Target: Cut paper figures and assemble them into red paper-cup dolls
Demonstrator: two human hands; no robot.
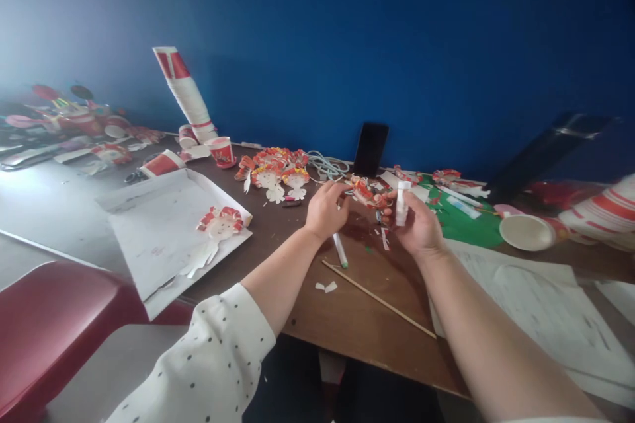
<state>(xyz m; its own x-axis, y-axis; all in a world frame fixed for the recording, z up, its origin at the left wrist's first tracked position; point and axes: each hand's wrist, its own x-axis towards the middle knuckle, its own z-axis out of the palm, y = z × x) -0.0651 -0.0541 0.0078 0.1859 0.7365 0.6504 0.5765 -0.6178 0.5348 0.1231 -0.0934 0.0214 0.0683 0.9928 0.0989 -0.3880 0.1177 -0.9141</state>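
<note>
My left hand [326,209] is closed, its fingertips at the left edge of a red-and-white paper craft [366,193] with yellow bits. Opposite it, my right hand [421,221] is closed round a narrow white piece [402,203] that stands upright; whether it is folded paper or a small tube I cannot tell. The right fingertips also reach the craft's right side. Under the hands lie a white marker with a green end [340,251] and a thin wooden stick [380,299]. Two small paper scraps [326,287] rest near the stick.
Similar paper crafts [275,168] lie at the back beside a coiled cable [327,164]. A phone [371,149] leans on the blue wall. At left are a white box lid [149,238] and stacked cups [186,99]; at right, green paper [464,219] and more cups [602,211].
</note>
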